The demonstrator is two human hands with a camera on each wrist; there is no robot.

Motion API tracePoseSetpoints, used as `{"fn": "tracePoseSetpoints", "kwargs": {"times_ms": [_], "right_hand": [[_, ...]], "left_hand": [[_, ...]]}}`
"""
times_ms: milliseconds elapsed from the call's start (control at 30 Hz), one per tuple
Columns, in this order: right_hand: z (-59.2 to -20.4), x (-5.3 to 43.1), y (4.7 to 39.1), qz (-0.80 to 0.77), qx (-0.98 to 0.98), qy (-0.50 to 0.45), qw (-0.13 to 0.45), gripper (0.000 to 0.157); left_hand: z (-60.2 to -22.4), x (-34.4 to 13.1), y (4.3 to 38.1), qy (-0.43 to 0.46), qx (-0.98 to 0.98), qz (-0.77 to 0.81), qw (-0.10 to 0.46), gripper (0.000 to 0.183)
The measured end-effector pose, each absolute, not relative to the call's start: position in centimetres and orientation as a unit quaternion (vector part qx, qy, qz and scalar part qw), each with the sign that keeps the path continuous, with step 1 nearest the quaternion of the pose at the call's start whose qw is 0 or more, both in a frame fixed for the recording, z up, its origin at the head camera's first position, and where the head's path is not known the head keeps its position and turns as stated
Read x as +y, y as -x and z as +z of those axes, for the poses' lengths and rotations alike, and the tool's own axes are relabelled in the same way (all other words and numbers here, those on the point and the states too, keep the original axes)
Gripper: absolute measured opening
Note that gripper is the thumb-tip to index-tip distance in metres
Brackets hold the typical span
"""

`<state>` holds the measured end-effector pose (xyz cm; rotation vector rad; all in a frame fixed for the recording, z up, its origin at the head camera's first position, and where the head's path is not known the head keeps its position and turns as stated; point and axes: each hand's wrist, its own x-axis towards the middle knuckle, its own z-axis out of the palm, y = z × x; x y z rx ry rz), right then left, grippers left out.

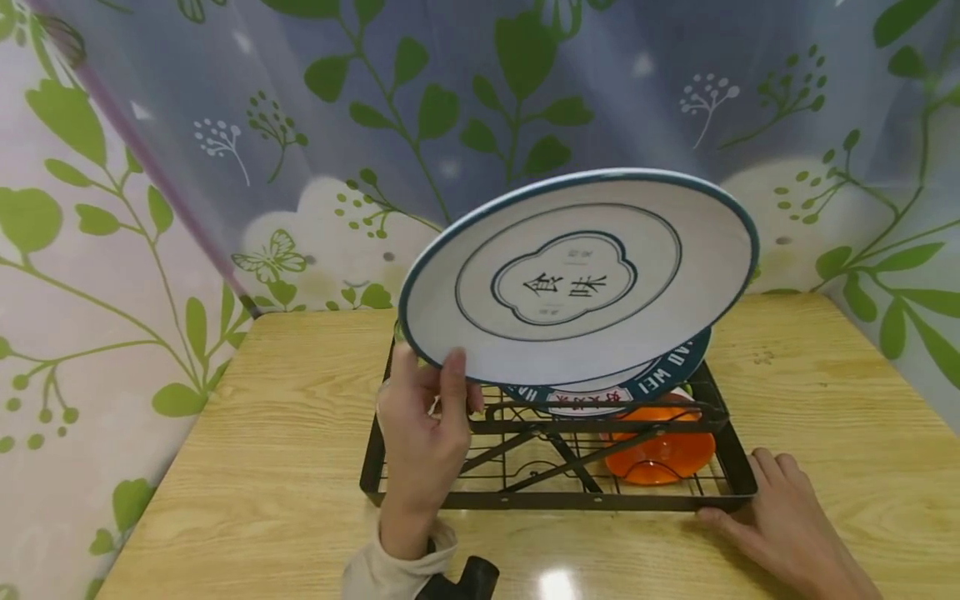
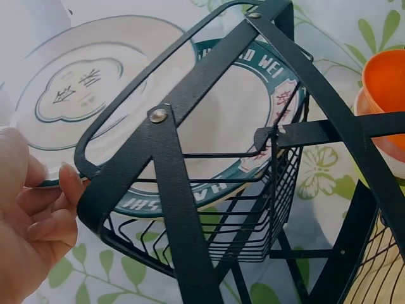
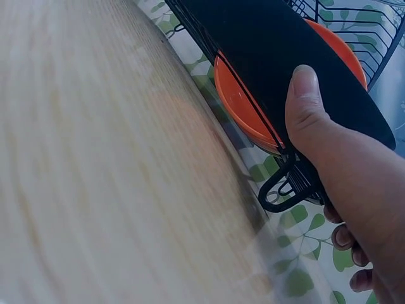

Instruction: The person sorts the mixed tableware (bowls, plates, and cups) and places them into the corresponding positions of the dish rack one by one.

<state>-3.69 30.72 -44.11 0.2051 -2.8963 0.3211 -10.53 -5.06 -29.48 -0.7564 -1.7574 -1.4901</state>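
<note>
My left hand (image 1: 423, 429) pinches a large white plate (image 1: 566, 279) by its lower left rim, thumb in front. The plate has a blue-green edge and dark characters in its centre; it leans above a black wire dish rack (image 1: 555, 502). Behind it, a second plate (image 1: 660, 375) with a lettered blue-green border stands in the rack's upper basket, partly hidden. At the front right corner, my right hand (image 1: 787, 517) grips the rack frame; in the right wrist view its thumb (image 3: 307, 95) lies on the flat black side with fingers curled beneath.
An orange bowl (image 1: 663, 458) sits in the rack's lower level at right, overlapped by crossing black bars. The wooden table (image 1: 247, 467) extends to both sides. A leaf-patterned curtain (image 1: 360, 167) hangs behind it.
</note>
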Motion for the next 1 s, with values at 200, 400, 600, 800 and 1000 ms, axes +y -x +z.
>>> {"fn": "tracePoseSetpoints", "kwargs": {"times_ms": [200, 400, 600, 800, 1000], "right_hand": [[-44.12, 30.68, 3.70, 0.116, -0.983, -0.076, 0.121, 0.083], [-44.29, 30.81, 3.68, 0.129, -0.975, -0.092, 0.153, 0.081], [-44.36, 30.77, 3.87, 0.133, -0.971, -0.100, 0.169, 0.081], [-44.42, 30.86, 3.92, 0.135, -0.969, -0.108, 0.178, 0.079], [-44.52, 30.96, 3.85, 0.128, -0.970, -0.112, 0.176, 0.081]], "left_hand": [[-29.93, -4.72, 10.92, 0.300, -0.701, -0.528, 0.374, 0.015], [-30.13, -4.58, 11.20, 0.324, -0.706, -0.509, 0.371, 0.010], [-30.12, -4.59, 11.21, 0.328, -0.715, -0.496, 0.368, 0.012], [-30.06, -4.51, 11.11, 0.336, -0.714, -0.490, 0.371, 0.011], [-30.03, -4.44, 11.03, 0.338, -0.717, -0.483, 0.372, 0.012]]}}
